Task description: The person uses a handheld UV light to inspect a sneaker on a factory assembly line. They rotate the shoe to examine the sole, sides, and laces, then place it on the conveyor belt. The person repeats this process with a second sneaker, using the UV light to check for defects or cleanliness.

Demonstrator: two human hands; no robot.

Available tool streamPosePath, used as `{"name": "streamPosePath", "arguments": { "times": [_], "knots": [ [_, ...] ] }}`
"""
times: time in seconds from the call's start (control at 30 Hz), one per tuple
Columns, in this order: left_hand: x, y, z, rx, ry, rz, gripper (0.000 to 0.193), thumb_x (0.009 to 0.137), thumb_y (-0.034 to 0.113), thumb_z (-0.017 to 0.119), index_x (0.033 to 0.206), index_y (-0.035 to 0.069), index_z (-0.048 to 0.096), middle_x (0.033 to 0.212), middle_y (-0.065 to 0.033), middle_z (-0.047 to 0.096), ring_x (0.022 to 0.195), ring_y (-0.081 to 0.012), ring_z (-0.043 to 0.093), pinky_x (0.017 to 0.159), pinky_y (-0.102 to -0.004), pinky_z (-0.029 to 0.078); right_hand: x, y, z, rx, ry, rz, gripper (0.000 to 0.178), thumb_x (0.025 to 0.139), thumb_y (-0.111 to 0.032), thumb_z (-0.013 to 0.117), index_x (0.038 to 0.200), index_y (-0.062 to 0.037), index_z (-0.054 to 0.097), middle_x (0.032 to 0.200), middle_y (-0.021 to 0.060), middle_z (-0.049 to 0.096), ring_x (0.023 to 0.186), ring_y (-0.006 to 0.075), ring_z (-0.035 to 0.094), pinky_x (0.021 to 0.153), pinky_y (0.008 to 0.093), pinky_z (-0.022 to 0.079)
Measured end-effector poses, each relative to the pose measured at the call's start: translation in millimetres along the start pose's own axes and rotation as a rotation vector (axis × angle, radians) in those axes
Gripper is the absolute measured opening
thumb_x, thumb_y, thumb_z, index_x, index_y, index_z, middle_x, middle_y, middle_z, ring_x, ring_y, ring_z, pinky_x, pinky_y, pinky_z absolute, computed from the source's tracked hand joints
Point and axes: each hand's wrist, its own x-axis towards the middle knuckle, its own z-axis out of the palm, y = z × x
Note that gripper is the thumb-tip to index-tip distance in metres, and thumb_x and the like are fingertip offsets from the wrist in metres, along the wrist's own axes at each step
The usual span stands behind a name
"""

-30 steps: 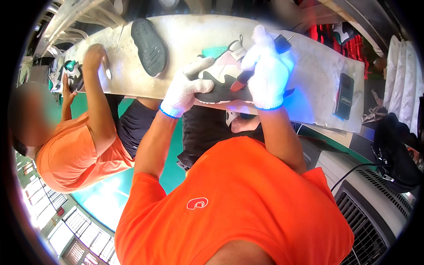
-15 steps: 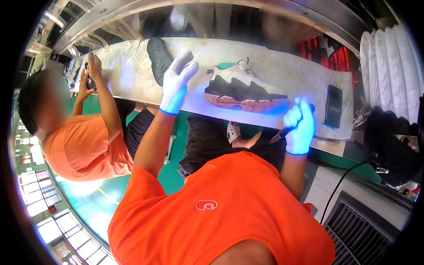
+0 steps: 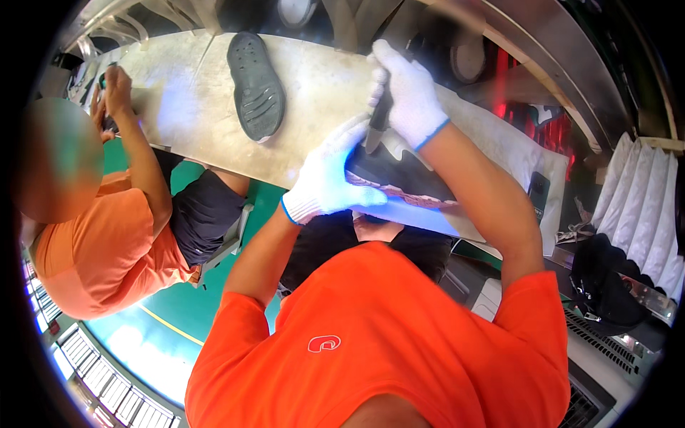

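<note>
A black and white sneaker (image 3: 410, 175) with a pinkish sole lies on its side on the worktable in front of me. My left hand (image 3: 325, 175), in a white knitted glove, grips its left end, thumb along the sole edge and fingers over the upper. Above the shoe, my gloved right hand (image 3: 410, 93) is closed round the dark handle of a knife (image 3: 379, 123). The blade points down beside the upper, close to my left fingertips; whether it touches is unclear. My right forearm hides part of the shoe.
A dark grey moulded shoe sole (image 3: 257, 89) lies left of my hands on the pale worktable (image 3: 193, 93). A phone (image 3: 538, 191) rests at the right end, near a black bag (image 3: 606, 285). A co-worker (image 3: 107, 235) sits at my left, handling something small.
My right hand has brought the knife from the table's right front up over the sneaker. My left hand has come down from beside the grey sole onto the sneaker. The view has shifted.
</note>
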Motion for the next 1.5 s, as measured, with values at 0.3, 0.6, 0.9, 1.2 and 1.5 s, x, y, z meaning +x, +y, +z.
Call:
{"name": "streamPosePath", "arguments": {
  "times": [0.3,0.6,0.9,1.2,1.5],
  "knots": [
    [1,-12,2,-0.069,0.029,0.009,0.104,0.063,0.047,0.106,0.147,-0.002,0.069,0.16,-0.0283,0.061,0.146,-0.0427,0.063,0.117,-0.0482,0.054,0,4,5,-0.158,-0.1,0.143,0.033,0.109,-0.035,0.078,0.1,-0.006,0.065,0.065,-0.0025,0.051,0.053,0.0135,0.049,0.05,0.0328,0.04],
    [0,-18,9,-0.067,0.079,0.014,0.091,0.063,0.05,0.105,0.131,-0.004,0.076,0.143,-0.0275,0.073,0.134,-0.0413,0.072,0.113,-0.0465,0.057,5,8,12,-0.154,-0.199,0.131,0.027,0.111,-0.026,0.074,0.091,-0.0146,0.06,0.066,-0.0044,0.053,0.052,0.0095,0.049,0.049,0.0298,0.041],
    [-3,-12,9,-0.078,0.117,-0.028,0.086,0.063,0.05,0.107,0.123,-0.005,0.079,0.134,-0.0282,0.076,0.123,-0.0399,0.078,0.105,-0.0442,0.062,28,12,-7,0.144,-0.397,0.443,0.017,0.111,-0.018,0.071,0.097,-0.0101,0.065,0.067,-0.0051,0.054,0.05,0.0068,0.048,0.045,0.0262,0.039],
    [-7,-15,11,-0.123,0.08,-0.081,0.083,0.064,0.04,0.106,0.128,-0.006,0.079,0.136,-0.0247,0.076,0.126,-0.0315,0.076,0.105,-0.0405,0.061,11,15,11,-0.339,-0.073,0.069,0.026,0.103,-0.019,0.078,0.083,-0.0089,0.064,0.063,-0.0002,0.056,0.048,0.0142,0.053,0.047,0.0342,0.044],
    [20,69,-25,0.517,-0.127,0.15,0.089,0.076,0.053,0.093,0.147,0.005,0.071,0.159,-0.0242,0.062,0.148,-0.0449,0.058,0.122,-0.0502,0.049,-103,-91,-61,0.124,-0.152,-0.348,0.015,0.109,-0.021,0.073,0.101,-0.0102,0.066,0.061,-0.0075,0.042,0.046,0.0073,0.039,0.045,0.0311,0.032]
  ]
}}
